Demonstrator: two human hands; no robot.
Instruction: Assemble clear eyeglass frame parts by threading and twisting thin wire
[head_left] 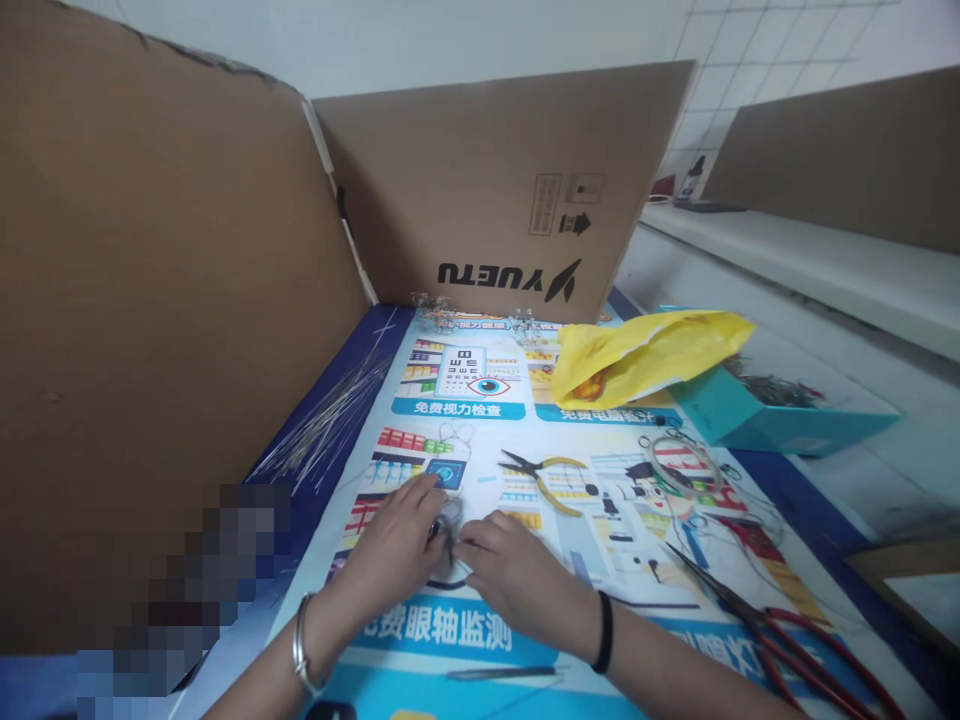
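**Fine wire between two hands, and much of it covered**

Brown cardboard panels (465,180) stand along the far and left sides of a printed surface (525,440). At the right, a yellow packet (652,350) rests partly over a turquoise box (795,425), and a red-handled tool (750,615) lies near the right forearm. Then come the person's hands. The left hand (397,535) is curled, with thumb and fingers around a small wire piece (452,512), which is low over the surface, between the two hands. The right hand (517,575) has its fingertips drawn together just beside it — whether they also grip the wire, I cannot tell.

In my judgement, this piece is very light, thin and rather springy. It should bend easily and keep the bend; the smooth metal may slide between the fingers. To lose its shape seems more likely than to break. It is better to pinch it where the strands seem to gather, and not at a loose end.

Now what is difficult to see, again from large to small. Coarse blocks cover the lower left corner. The packet hides some of the box, and the red handles are cut by the bottom edge. The fingers cover most of the wire piece — its full form and its ends are not clear.
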